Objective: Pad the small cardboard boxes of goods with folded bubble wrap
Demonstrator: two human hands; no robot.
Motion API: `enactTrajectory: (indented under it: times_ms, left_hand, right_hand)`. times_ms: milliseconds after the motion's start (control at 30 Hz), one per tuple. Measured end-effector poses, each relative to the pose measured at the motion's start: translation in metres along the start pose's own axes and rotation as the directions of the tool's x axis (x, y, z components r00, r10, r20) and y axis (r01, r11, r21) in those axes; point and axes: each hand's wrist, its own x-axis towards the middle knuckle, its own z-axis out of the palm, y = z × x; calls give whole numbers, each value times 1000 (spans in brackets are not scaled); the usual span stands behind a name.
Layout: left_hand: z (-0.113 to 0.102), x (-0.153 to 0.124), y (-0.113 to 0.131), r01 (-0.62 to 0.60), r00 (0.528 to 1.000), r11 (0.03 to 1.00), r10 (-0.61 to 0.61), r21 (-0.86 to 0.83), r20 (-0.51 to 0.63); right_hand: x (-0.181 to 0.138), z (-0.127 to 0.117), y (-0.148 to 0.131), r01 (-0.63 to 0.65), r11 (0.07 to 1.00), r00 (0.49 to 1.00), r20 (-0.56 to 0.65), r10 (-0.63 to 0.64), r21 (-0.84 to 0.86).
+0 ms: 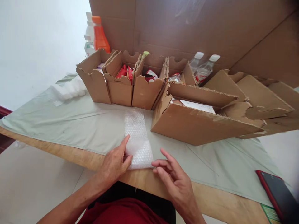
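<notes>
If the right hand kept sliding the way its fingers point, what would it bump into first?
The right hand points left, toward the near end of the bubble wrap, which its fingertips almost touch. It would likely meet that first, then the left hand resting on the wrap's other edge.

A makeshift packing station in a plain room: torn brown cardboard sorting boxes (116,82) holding small goods, a clear bubble-wrap strip (137,137), a cloth-covered wooden tabletop (70,124), bare white walls (35,46).
</notes>
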Motion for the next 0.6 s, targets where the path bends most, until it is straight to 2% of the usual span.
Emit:
enactTrajectory:
  times_ms: [33,100,133,200,300,367,467,533,600]
  left_hand:
    - [0,2,-1,7,1000,1000,-7,20,3]
    - [1,2,-4,5,1000,999,-4,40,-9]
    - [2,1,-5,-8,1000,999,9,45,-25]
    - [4,-2,-9,-56,996,997,60,55,-73]
    - [4,-9,-12,-168,958,980,187,102,-216]
    - [-1,-17,-12,-267,907,953,300,145,-297]
    - [-8,-32,-10,-435,856,891,455,132,-245]
    - [-9,-39,-9,-488,848,869,493,78,-192]
    - [-7,-41,-9,-470,863,882,468,37,-190]
  right_hand:
    - [0,-2,3,152,972,988,15,-152,-180]
    - [2,-4,8,404,792,913,150,-379,-457]
    - [4,-2,10,482,692,874,234,-426,-538]
    - [11,3,15,558,546,826,353,-440,-625]
    - [19,10,20,597,449,794,409,-450,-665]
    - [22,11,19,603,458,790,409,-456,-653]
    - [22,7,10,591,570,807,415,-420,-571]
    - [23,5,3,548,664,831,417,-367,-509]
    - [24,5,-2,495,726,857,404,-319,-477]
